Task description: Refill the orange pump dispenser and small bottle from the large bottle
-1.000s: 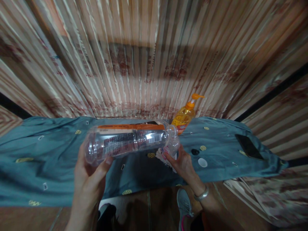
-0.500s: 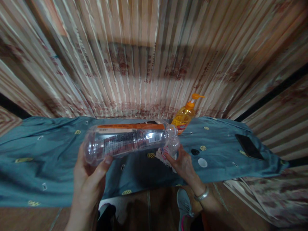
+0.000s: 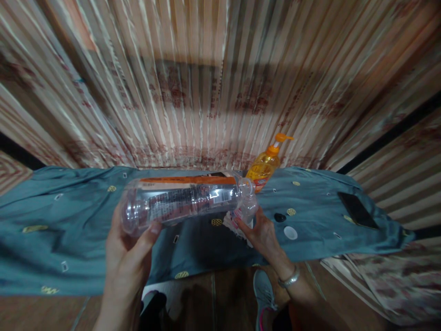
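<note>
My left hand (image 3: 132,248) is wrapped round the base of a large clear plastic bottle (image 3: 186,200) with an orange and dark printed label. The bottle lies nearly level above the cloth, its neck to the right. My right hand (image 3: 260,232) grips a small clear plastic bottle (image 3: 246,207) with a torn whitish label. The small bottle's top meets the large bottle's neck; whether they touch is hard to tell. Behind them an orange pump bottle (image 3: 263,170) holds yellow liquid.
A dark phone (image 3: 357,210) lies on the blue patterned cloth (image 3: 79,220) at the right. Between it and my right hand are a black cap-like object (image 3: 279,217) and a white round one (image 3: 290,233). A pleated curtain (image 3: 206,92) hangs behind.
</note>
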Demonstrator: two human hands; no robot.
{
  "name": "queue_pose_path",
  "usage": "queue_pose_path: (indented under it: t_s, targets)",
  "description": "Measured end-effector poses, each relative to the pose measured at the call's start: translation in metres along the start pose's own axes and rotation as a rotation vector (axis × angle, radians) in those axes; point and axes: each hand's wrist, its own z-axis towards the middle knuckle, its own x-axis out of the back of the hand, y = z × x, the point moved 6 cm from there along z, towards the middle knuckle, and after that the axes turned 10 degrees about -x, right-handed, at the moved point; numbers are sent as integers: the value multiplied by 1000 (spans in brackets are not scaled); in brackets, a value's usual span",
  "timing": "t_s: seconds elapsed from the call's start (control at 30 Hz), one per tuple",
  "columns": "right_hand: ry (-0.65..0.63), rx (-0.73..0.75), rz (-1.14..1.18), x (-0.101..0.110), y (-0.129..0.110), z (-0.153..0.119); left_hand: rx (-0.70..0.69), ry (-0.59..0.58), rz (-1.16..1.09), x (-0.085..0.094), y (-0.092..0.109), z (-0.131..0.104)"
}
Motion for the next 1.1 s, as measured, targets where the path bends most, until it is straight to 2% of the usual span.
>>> queue_pose_path:
  t_s: [0.13,0.77,1.1]
  targets:
    - [-30,-8,-4,0,1,0,117,59,-62,1,-3,1]
    - [15,26,-18,-3,12,-1,95,27,-68,0,-2,2]
    - [-12,4,-35,-2,10,2,132,77,-76,-2,-1,1]
